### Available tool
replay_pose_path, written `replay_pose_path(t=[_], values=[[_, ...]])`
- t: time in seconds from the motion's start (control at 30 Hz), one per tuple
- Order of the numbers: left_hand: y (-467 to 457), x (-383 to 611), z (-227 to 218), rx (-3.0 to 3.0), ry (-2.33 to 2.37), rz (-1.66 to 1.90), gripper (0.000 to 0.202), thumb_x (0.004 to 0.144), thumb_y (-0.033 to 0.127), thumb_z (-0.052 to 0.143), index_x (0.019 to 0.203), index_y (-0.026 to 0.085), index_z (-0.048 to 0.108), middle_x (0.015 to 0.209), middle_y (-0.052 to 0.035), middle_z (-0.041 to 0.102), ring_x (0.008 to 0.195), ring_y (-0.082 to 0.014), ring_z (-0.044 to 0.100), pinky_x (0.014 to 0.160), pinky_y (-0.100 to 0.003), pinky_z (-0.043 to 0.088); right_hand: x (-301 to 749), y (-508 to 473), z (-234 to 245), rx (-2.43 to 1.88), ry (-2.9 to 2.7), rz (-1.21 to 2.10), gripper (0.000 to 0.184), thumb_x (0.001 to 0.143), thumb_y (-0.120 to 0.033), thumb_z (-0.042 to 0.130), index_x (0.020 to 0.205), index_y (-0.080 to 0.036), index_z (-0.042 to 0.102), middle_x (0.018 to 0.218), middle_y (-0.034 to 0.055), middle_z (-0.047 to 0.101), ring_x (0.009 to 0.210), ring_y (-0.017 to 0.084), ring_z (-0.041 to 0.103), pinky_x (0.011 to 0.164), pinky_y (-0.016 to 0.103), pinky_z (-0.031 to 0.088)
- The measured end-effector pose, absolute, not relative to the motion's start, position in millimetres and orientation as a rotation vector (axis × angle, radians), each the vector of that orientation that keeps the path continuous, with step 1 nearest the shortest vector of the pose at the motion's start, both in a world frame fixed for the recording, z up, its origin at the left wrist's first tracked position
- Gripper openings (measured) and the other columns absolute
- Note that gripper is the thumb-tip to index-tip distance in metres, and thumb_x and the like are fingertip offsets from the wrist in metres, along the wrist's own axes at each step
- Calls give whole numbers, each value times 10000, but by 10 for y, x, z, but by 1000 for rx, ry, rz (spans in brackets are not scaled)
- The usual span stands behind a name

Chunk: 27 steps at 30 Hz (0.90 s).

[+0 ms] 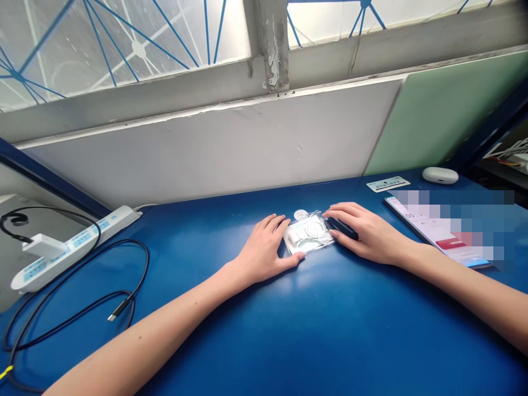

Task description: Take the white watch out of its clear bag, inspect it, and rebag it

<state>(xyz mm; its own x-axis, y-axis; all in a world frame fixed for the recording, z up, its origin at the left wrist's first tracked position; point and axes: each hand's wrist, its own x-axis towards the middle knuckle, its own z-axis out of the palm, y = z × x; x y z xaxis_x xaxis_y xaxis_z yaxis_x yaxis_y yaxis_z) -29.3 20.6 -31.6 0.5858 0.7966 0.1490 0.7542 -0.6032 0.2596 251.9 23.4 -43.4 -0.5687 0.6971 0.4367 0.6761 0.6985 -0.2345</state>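
A small clear plastic bag (310, 234) with white parts inside lies flat on the blue table (289, 341). My left hand (264, 250) rests palm down at the bag's left edge, fingers stretched out and thumb touching its near corner. My right hand (365, 234) lies flat at the bag's right edge, fingers extended over a small dark object (343, 227) beside the bag. A small white round piece (301, 214) sits just behind the bag.
A phone (433, 231) lies right of my right hand, with a white earbud case (440, 175) and a barcode label (388, 183) behind it. At the left are a white power strip (74, 242) with a plugged adapter and a looped black cable (82, 308). A wall stands behind.
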Motion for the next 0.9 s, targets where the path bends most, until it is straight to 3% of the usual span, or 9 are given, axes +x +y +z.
replay_pose_path(t=[0.13, 0.27, 0.53, 0.9], values=[[202, -299, -313, 2653, 1279, 352, 818, 847, 578, 647, 1485, 115, 431, 1528, -196, 446, 1448, -401, 342, 1186, -565, 302, 2564, 243, -440, -1061, -2498, 136, 542, 982, -347, 495, 1487, -162, 429, 1467, 180, 543, 1377, 336, 472, 1097, 540, 446], [190, -298, -314, 2653, 1285, 337, 810, 861, 587, 619, 1498, 130, 411, 1547, -181, 425, 1461, -399, 320, 1190, -566, 291, 2578, 232, -431, -1056, -2547, 211, 627, 977, -415, 506, 1542, -183, 363, 1523, 172, 492, 1405, 355, 445, 1107, 577, 429], [192, -286, -304, 2635, 1311, 317, 825, 885, 630, 580, 1483, 86, 417, 1553, -187, 416, 1470, -380, 310, 1209, -531, 274, 2568, 230, -407, -1112, -2558, 240, 663, 952, -495, 536, 1490, -126, 418, 1465, 203, 532, 1355, 355, 486, 1086, 539, 453], [186, -301, -328, 2644, 1296, 334, 864, 850, 682, 603, 1467, 100, 440, 1544, -194, 425, 1462, -396, 317, 1195, -553, 290, 2591, 233, -390, -1102, -2495, 287, 579, 904, -508, 603, 1376, -185, 514, 1348, 189, 616, 1279, 365, 553, 1011, 536, 508]])
